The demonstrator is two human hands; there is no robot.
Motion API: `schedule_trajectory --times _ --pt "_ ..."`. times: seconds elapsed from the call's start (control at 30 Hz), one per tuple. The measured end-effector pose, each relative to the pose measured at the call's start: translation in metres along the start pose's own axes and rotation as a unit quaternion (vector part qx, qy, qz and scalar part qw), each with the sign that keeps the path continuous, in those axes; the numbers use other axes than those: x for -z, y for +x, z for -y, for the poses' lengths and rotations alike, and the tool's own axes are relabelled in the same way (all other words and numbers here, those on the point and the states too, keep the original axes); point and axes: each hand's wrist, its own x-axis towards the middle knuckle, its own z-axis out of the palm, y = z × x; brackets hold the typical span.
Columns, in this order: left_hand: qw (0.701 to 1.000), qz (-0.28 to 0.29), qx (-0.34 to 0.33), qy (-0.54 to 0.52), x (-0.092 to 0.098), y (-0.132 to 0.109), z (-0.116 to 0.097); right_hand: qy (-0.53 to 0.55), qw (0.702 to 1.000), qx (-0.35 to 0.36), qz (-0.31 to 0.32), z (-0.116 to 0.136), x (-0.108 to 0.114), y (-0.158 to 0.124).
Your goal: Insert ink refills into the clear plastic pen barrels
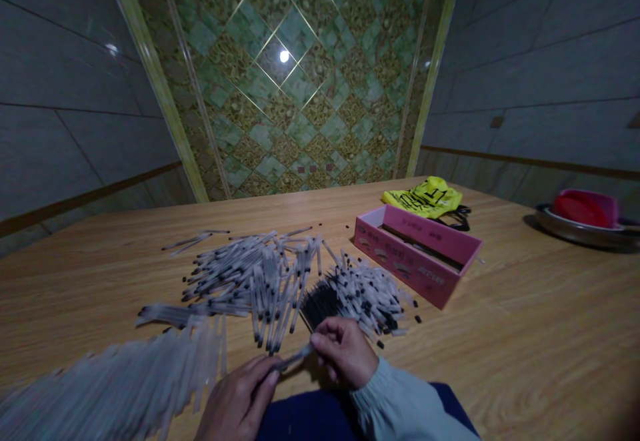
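Your left hand and right hand meet at the near table edge, well in front and to the left of the pink box. Each hand pinches one end of a single clear tube between thumb and fingertips, and the tube lies slanted between the two hands. Just beyond your right hand, between it and the pink box, lies a bundle of thin black refills, with a scatter of black-tipped pieces just beside the box's near-left side. Further left of the box spreads a large pile of black-tipped clear tubes, and far left of it, at the near edge, a blurred heap of clear tubes. Behind the box, touching or nearly so, sits a yellow bag; well to its right stands a metal dish holding a red object.
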Motion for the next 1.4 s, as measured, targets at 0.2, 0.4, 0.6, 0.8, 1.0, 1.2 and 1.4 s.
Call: schedule_trajectory --times 0.2,0.4,0.6,0.8,1.0,1.2,1.4 --pt "0.995 0.059 0.036 0.077 0.007 0.002 -0.019 -0.019 0.999 0.021 0.016 -0.007 -0.005 -0.003" --pt "0.994 0.091 0.047 0.027 0.000 0.001 -0.016 -0.158 0.963 0.214 -0.034 0.002 -0.004 -0.011" --pt "0.989 0.120 0.056 -0.068 -0.007 -0.003 -0.010 -0.278 0.873 0.401 0.001 0.012 0.004 -0.019" --pt "0.991 0.099 0.047 -0.073 -0.006 -0.002 -0.015 -0.318 0.869 0.378 0.019 0.012 0.006 -0.022" --pt "0.990 0.035 0.042 0.130 0.004 -0.002 -0.017 -0.045 0.995 0.005 0.086 -0.008 -0.003 -0.003" --pt "0.983 0.071 0.017 0.167 0.004 -0.003 -0.017 -0.013 0.996 -0.022 0.085 -0.015 -0.004 -0.004" --pt "0.991 0.058 0.026 0.121 0.006 -0.003 -0.015 -0.040 0.992 0.105 0.063 0.003 -0.002 -0.011"
